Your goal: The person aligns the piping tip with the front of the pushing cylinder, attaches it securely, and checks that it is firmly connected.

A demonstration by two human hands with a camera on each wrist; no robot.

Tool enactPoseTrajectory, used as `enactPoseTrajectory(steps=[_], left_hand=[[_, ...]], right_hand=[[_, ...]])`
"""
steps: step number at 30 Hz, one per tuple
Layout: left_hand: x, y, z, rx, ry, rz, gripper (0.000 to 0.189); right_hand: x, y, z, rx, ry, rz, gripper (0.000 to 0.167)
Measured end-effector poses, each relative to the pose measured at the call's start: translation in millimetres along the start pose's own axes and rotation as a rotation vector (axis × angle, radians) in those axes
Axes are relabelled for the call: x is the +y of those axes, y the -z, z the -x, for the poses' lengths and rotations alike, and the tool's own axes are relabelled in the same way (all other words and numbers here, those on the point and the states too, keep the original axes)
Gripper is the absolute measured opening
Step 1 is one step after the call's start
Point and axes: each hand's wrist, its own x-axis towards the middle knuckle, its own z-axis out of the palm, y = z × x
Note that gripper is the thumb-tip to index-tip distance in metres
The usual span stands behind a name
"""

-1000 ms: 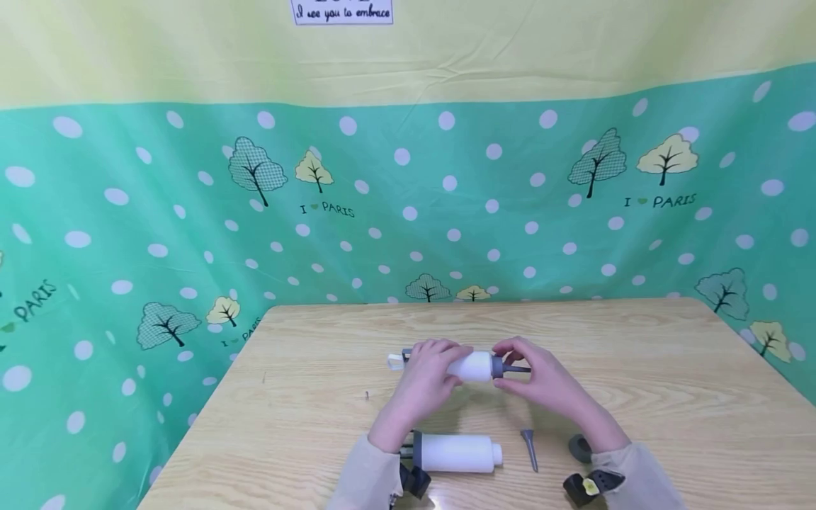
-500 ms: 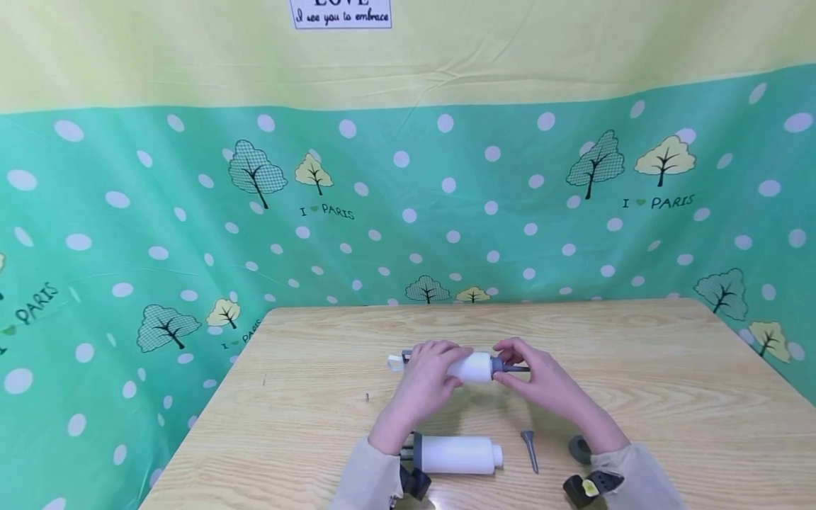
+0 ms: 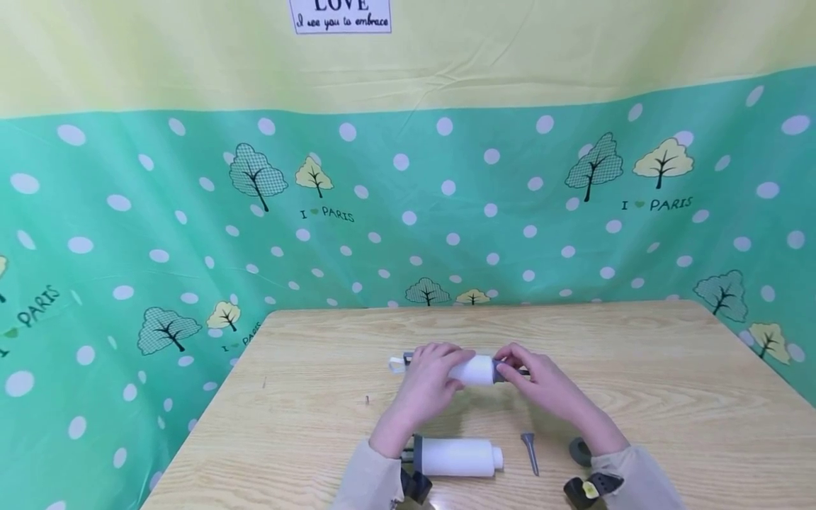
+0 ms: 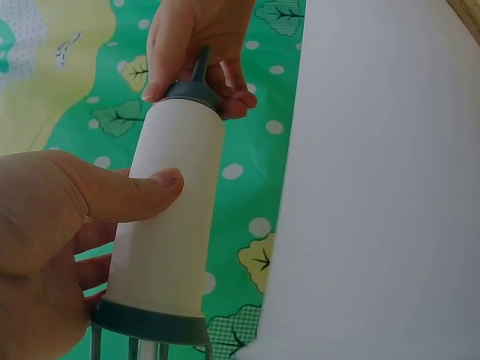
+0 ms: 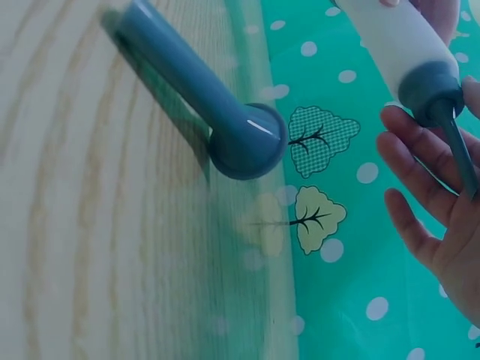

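An icing syringe with a white barrel lies level in both hands, above the table. My left hand grips the barrel, its thumb across the white wall in the left wrist view. At the barrel's right end is a grey nozzle cap with a long thin spout. My right hand pinches this cap between thumb and fingers; the spout points into its palm. A grey slotted frame and a pale loop stick out past the left hand; the rest there is hidden.
Nearer the person lies a second white syringe barrel with a grey collar. Right of it are a loose grey nozzle and a grey ring, partly behind the right wrist. A tiny piece lies to the left on the wooden table.
The right thumb has moved from the cap's lower edge up over its near side, and the right fingers have shifted around it. The left hand keeps its grip; the head view has tilted slightly.
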Motion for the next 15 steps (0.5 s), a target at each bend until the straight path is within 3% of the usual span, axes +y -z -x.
enactPoseTrajectory(steps=[7, 10, 15], left_hand=[[-0.1, 0.1, 0.9, -0.013, 0.013, 0.007, 0.047], [-0.4, 0.0, 1.3, -0.015, 0.017, 0.010, 0.048], [-0.8, 0.0, 0.9, 0.003, 0.000, 0.003, 0.047]], right_hand=[[0.4, -0.4, 0.5, -0.001, -0.037, -0.030, 0.042], [0.9, -0.3, 0.6, 0.011, -0.007, -0.033, 0.049], [0.2, 0.2, -0.3, 0.043, 0.078, -0.027, 0.046]])
